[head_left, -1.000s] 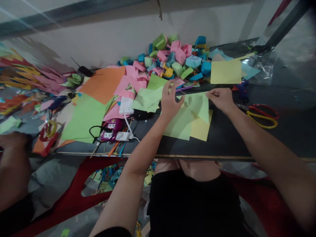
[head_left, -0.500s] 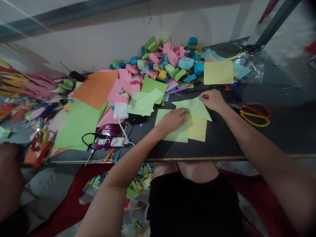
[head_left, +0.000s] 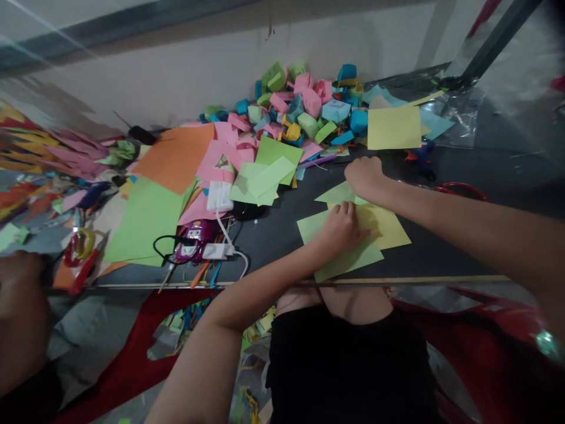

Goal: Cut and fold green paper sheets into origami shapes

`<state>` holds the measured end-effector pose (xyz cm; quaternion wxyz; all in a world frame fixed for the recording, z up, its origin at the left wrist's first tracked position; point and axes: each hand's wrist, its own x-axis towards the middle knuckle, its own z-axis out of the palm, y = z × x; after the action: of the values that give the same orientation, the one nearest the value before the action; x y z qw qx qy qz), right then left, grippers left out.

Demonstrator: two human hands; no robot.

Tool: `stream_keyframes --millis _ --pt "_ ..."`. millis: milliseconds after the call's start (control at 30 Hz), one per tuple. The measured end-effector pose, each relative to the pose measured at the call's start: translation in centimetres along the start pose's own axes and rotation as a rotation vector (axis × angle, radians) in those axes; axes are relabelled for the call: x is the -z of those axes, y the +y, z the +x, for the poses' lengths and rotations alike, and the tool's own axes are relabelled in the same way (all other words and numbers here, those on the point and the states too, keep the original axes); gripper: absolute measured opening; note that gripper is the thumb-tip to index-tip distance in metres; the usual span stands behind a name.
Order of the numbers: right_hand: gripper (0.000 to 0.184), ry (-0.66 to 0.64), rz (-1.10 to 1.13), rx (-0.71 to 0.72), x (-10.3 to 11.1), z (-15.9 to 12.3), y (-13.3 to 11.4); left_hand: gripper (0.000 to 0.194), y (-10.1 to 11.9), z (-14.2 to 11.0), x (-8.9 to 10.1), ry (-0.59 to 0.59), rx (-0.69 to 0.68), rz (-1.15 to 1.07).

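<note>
My right hand (head_left: 364,176) is closed over the upper edge of a light green piece of paper (head_left: 334,193), its fingertips hidden behind the knuckles. Just below it, my left hand (head_left: 344,227) is curled at the lower edge of that piece, the thumb pointing right. Beneath my left hand lies a larger light green sheet (head_left: 315,238), turned at an angle near the table's front edge. A yellow sheet (head_left: 394,227) shows from under the papers on the right.
Behind my hands is a heap of folded paper pieces (head_left: 311,103). Red-handled scissors (head_left: 463,187) lie partly hidden by my right forearm. Stacked green sheets (head_left: 143,218), a purple power socket (head_left: 198,235) and a white charger (head_left: 218,195) are to the left. Another person's hand (head_left: 22,277) is at far left.
My left hand has moved right and toward me, its fingers now curled. The green and yellow sheets below have turned and slid to the right. My right hand has rolled over the paper's top edge.
</note>
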<state>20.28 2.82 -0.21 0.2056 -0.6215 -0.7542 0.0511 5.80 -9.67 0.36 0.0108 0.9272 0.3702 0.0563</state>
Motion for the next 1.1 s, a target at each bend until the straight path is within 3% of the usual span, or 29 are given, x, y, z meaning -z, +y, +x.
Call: stream_keyframes --millis 67,167,267,400,567,800,1100 --pt "0.017 -0.069 -0.159 -0.001 0.7 -1.1 -1.0 0.062 0.2 0.2 0.0 0.011 -0.008 0.031" --pt "0.033 -0.052 -0.322 -0.021 1.8 -3.0 -1.7 0.053 0.3 0.2 0.3 0.031 -0.036 0.056" --pt "0.042 0.026 -0.314 -0.046 2.1 -5.1 -1.4 0.037 0.1 -0.2 0.9 0.06 -0.062 0.065" --pt "0.041 0.15 -0.23 -0.026 2.0 -6.8 -0.8 0.039 -1.1 -0.9 1.7 0.068 -0.053 0.057" --pt "0.04 0.166 -0.193 -0.016 2.2 -7.0 -0.9 0.036 -3.3 -1.9 1.9 -0.001 0.08 0.063" --pt "0.04 0.155 -0.19 -0.012 2.3 -6.8 -1.0 0.035 -4.4 -3.1 2.2 -0.045 0.059 0.086" --pt "0.037 0.194 -0.157 0.011 1.7 -6.5 -0.4 0.032 -5.8 -3.9 2.8 -0.055 0.136 0.039"
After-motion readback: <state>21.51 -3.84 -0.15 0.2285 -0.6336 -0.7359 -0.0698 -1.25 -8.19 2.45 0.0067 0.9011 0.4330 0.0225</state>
